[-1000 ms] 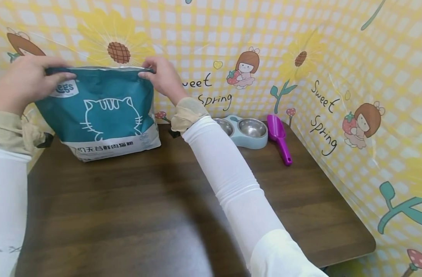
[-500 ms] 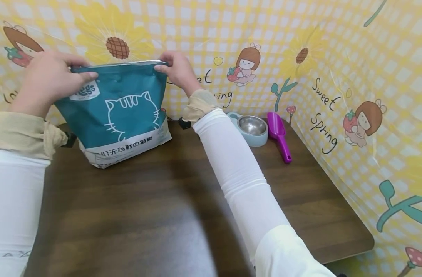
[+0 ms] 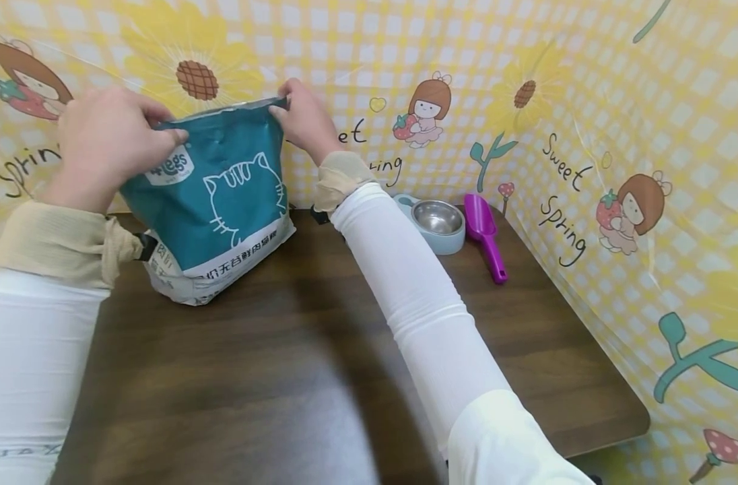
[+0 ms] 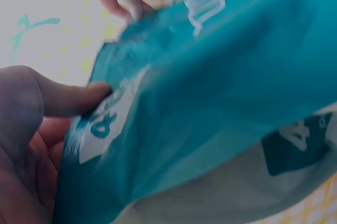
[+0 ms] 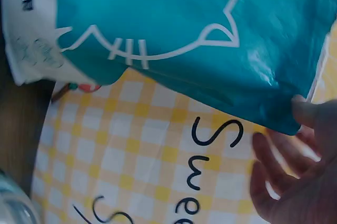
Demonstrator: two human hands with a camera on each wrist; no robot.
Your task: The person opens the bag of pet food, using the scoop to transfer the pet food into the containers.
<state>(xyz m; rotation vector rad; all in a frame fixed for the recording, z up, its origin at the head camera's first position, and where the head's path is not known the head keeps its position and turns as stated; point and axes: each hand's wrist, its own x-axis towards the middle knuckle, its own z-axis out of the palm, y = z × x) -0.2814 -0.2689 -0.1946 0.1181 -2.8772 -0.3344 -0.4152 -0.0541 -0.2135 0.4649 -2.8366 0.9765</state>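
A teal and white cat food bag with a white cat outline stands at the back left of the table, turned at a slant. My left hand pinches its top left corner, thumb in front and fingers behind. With thumb and fingers, my right hand pinches the top right corner. In the left wrist view the thumb presses by the white logo patch. The right wrist view shows the thumb and fingers at the bag's corner. What the bag holds is hidden.
Behind the right forearm, a light blue double bowl stand shows one steel bowl; the other is hidden. Beside it lies a purple scoop. Patterned yellow cloth lines the back and right of the brown table.
The bag has shifted right and turned, its left side coming nearer. Both hands moved right with it, keeping hold of the corners. The right forearm now covers the left bowl.
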